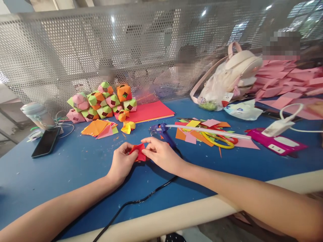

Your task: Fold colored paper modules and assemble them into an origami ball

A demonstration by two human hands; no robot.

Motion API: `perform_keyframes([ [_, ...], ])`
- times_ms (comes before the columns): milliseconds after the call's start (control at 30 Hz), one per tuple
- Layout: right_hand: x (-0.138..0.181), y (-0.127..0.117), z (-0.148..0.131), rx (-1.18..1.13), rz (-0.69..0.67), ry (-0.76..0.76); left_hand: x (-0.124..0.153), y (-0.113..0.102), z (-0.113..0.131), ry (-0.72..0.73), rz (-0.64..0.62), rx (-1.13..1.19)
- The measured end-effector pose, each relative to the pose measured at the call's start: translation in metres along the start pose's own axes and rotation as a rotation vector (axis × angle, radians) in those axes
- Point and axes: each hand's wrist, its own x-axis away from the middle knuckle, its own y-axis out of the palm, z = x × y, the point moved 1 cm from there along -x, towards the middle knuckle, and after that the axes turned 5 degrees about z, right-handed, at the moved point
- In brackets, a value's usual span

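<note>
Between both hands is a small piece of folded red paper, with a bit of orange showing at its edge. My left hand pinches its left side, thumb on top. On the right side, my right hand grips the paper between thumb and fingers. Just beyond my right hand lies a blue glue gun with a long white glue stick out of its back. Past the left hand are a yellow folded paper piece and a fan of orange and pink paper squares.
Stacked folded-paper balls stand by the perforated metal screen. Red paper sheets, yellow-handled scissors on paper scraps, a magenta power strip, a phone, a cup and a backpack surround the workspace. A black cord crosses the front.
</note>
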Motion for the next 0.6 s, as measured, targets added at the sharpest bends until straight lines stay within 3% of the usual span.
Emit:
perform_keyframes([
  [233,0.004,-0.012,-0.008,0.011,-0.038,0.038,-0.008,-0.003,0.000,-0.034,0.051,0.035],
  [333,0.011,-0.034,-0.014,0.096,-0.093,0.038,-0.012,-0.005,-0.003,-0.045,0.049,0.051],
  [433,0.014,-0.065,-0.010,0.342,-0.159,0.069,-0.013,-0.006,-0.005,-0.054,0.033,0.071],
  [533,0.006,-0.089,0.007,0.577,-0.028,0.125,-0.013,-0.005,-0.004,-0.080,0.010,0.078],
  [600,-0.004,-0.094,0.017,0.570,0.037,0.149,-0.012,-0.005,-0.003,-0.097,-0.006,0.071],
])
